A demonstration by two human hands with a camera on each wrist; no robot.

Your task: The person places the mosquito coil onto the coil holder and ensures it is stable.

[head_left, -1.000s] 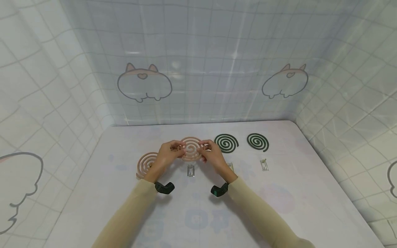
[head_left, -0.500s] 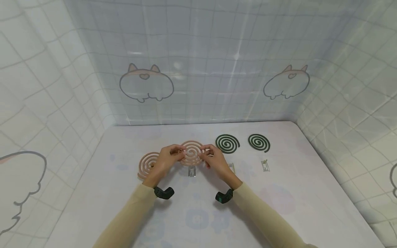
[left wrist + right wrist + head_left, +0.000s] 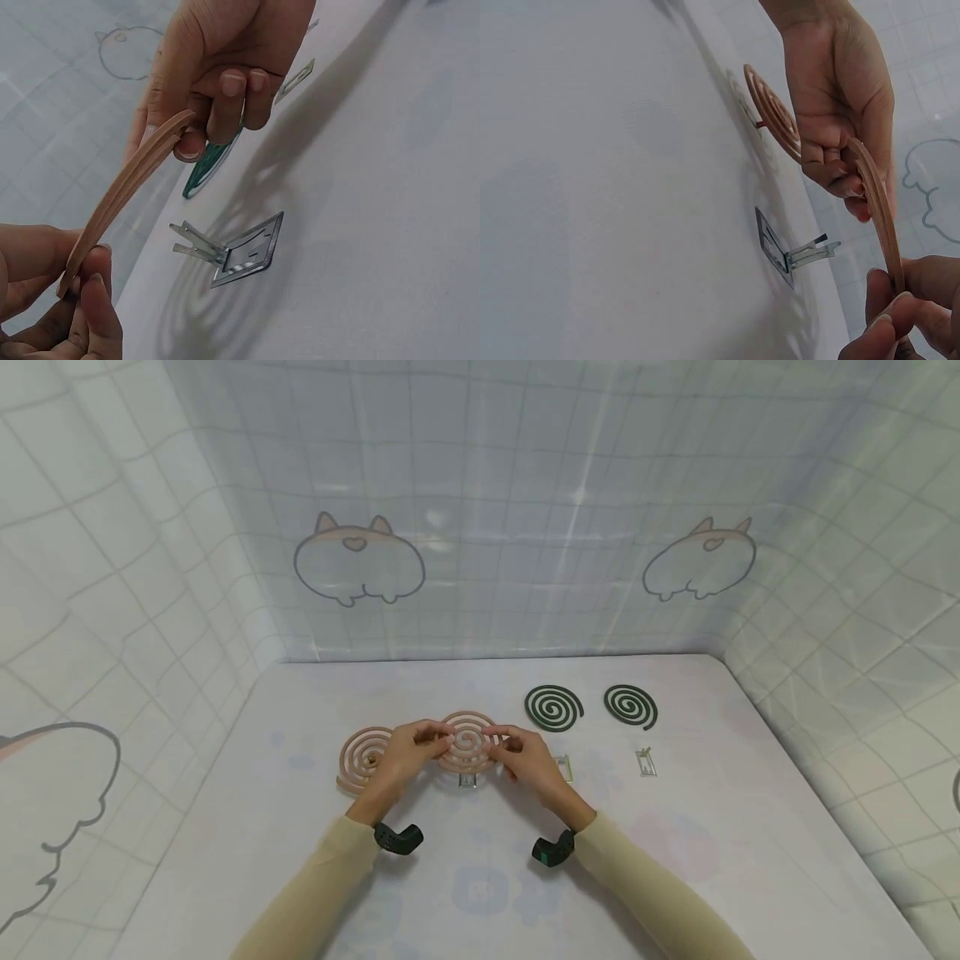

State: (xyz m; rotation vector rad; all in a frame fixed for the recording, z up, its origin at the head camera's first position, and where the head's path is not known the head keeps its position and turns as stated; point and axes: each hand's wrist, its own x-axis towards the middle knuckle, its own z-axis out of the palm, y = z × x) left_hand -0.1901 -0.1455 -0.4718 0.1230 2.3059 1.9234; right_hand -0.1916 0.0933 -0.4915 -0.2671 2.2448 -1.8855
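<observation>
A brown mosquito coil (image 3: 468,742) is held level in the air between both hands. My left hand (image 3: 408,752) pinches its left rim between thumb and fingers. At the opposite rim, my right hand (image 3: 528,758) pinches it the same way. Directly below is a small metal coil stand (image 3: 249,251), flat on the table with a split prong bent up; the coil's underside is apart from that prong (image 3: 814,253). Beside my left forearm, a second brown mosquito coil (image 3: 358,762) sits raised on its own stand, partly hidden by the hand.
Two green mosquito coils (image 3: 553,707) lie on the white table (image 3: 300,835) at the back right. In front of them are two more metal stands (image 3: 646,762), one partly behind my right wrist. Curtain-like walls (image 3: 487,527) with a grid pattern enclose the back and sides.
Both hands have brought the held coil nearer to me, from behind the stand to over it. It now covers part of the stand in the head view.
</observation>
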